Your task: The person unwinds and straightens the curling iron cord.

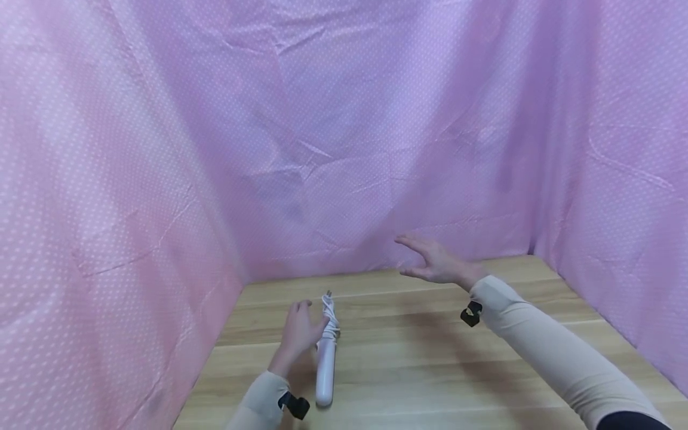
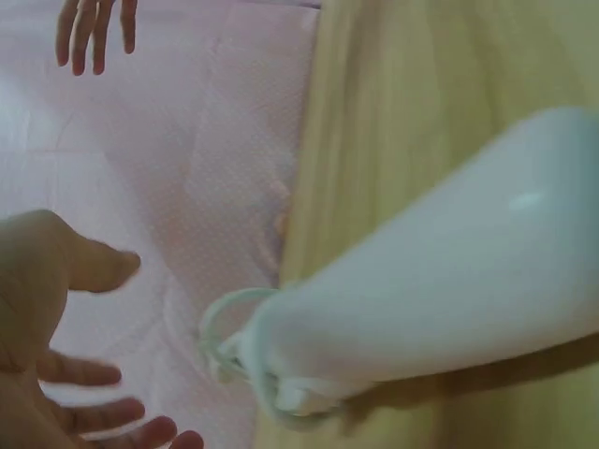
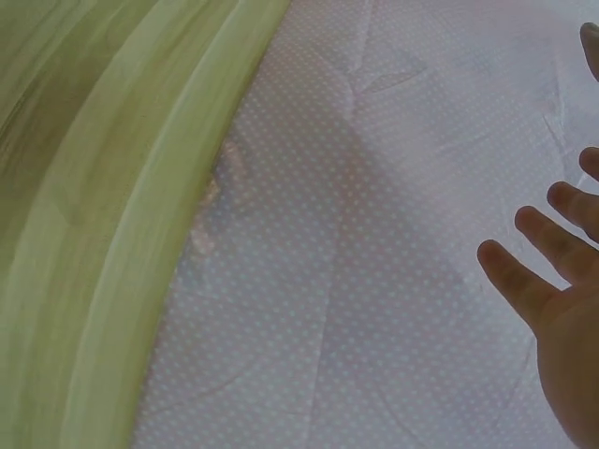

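A white wand-shaped appliance (image 1: 325, 373) lies lengthwise on the wooden table, its rounded end toward the person. White cord (image 1: 329, 319) is wound about its far end, and a plug (image 1: 328, 294) sticks out at the tip. Just left of it hovers my left hand (image 1: 300, 331), fingers loosely bent and thumb near the cord. The left wrist view shows that hand (image 2: 33, 309) holding nothing, with the smooth white body (image 2: 449, 262) large at the right. My right hand (image 1: 438, 263) is raised over the table's far part, fingers spread; the right wrist view shows its fingers (image 3: 552, 243) extended.
Pink dotted cloth (image 1: 344, 149) hangs behind the table and along both sides. The pale wooden tabletop (image 1: 398, 370) reaches back to the cloth. Each wrist wears a black strap mount (image 1: 471, 313) over a beige sleeve (image 1: 559, 352).
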Demonstrator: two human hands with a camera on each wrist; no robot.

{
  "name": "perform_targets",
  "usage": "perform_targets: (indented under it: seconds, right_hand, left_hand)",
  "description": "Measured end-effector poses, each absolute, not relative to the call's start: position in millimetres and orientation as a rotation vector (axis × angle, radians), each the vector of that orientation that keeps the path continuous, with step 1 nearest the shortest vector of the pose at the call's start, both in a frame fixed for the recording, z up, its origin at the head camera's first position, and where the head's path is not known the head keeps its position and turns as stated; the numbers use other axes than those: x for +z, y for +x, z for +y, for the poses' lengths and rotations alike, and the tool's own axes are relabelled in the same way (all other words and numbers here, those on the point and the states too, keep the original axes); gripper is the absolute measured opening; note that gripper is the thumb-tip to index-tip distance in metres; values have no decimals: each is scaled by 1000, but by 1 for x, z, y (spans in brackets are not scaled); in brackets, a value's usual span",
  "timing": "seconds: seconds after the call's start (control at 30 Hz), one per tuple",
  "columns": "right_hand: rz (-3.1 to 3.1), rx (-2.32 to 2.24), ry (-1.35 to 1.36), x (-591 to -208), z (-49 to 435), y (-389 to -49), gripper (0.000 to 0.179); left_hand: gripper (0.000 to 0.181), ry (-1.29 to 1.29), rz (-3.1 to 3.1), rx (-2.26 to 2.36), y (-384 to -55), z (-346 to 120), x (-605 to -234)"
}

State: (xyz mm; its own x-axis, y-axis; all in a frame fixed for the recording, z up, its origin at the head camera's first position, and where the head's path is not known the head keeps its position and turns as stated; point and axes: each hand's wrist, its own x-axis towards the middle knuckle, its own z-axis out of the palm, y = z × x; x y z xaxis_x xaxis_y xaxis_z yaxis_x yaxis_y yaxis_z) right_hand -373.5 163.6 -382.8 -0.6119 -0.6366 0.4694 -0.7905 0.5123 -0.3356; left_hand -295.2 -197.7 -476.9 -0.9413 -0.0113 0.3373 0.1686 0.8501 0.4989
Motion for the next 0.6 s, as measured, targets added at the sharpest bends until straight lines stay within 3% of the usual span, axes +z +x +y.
perform_targets:
  seconds: [0.6]
  right_hand:
    - [-2440, 960, 1064, -414, 158, -381, 52]
  left_hand:
    - [50, 183, -2979, -854, -267, -189, -515]
